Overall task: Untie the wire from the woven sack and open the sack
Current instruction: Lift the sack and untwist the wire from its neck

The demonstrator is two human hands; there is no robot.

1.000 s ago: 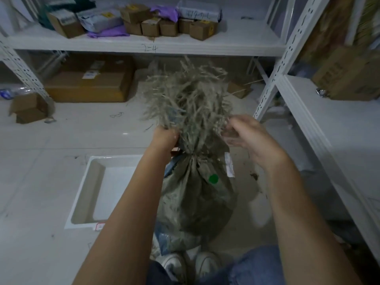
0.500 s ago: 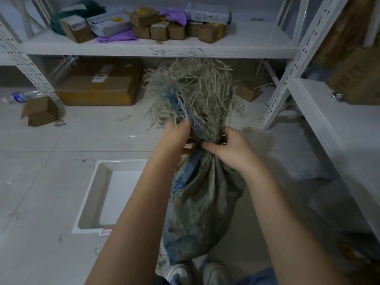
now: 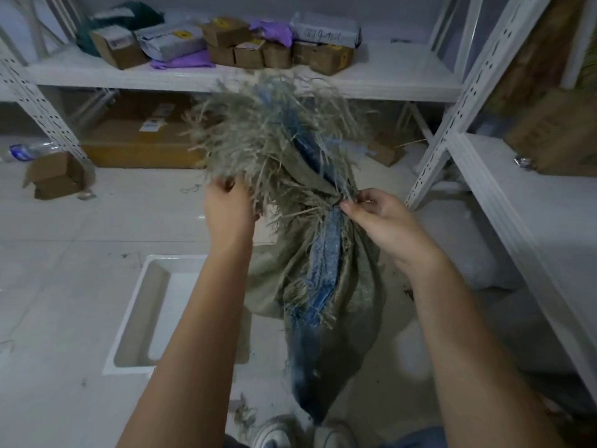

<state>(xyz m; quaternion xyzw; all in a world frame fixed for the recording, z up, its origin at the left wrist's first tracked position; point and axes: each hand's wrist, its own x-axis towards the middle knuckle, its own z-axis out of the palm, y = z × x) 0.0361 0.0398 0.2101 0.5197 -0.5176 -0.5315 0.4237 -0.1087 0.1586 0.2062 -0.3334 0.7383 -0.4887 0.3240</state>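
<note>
A dirty grey-green woven sack (image 3: 323,286) with a blue stripe stands on the floor in front of me, its body hanging below a pinched neck. Above the neck its frayed top (image 3: 274,137) spreads out in loose grey and blue strands. My left hand (image 3: 227,208) grips the frayed strands on the left side. My right hand (image 3: 378,218) pinches at the tied neck on the right, thumb and fingers closed there. The wire itself is too small to make out among the strands.
A white shallow tray (image 3: 142,312) lies on the tiled floor at the left. White metal shelving (image 3: 452,118) stands behind and to the right, holding several cardboard boxes (image 3: 245,53) and parcels. A large flat box (image 3: 139,143) sits under the back shelf. My shoes (image 3: 290,431) are at the bottom.
The sack has turned so its blue stripe faces me. My left hand moved up and left into the frayed strands; my right hand shifted right along the neck.
</note>
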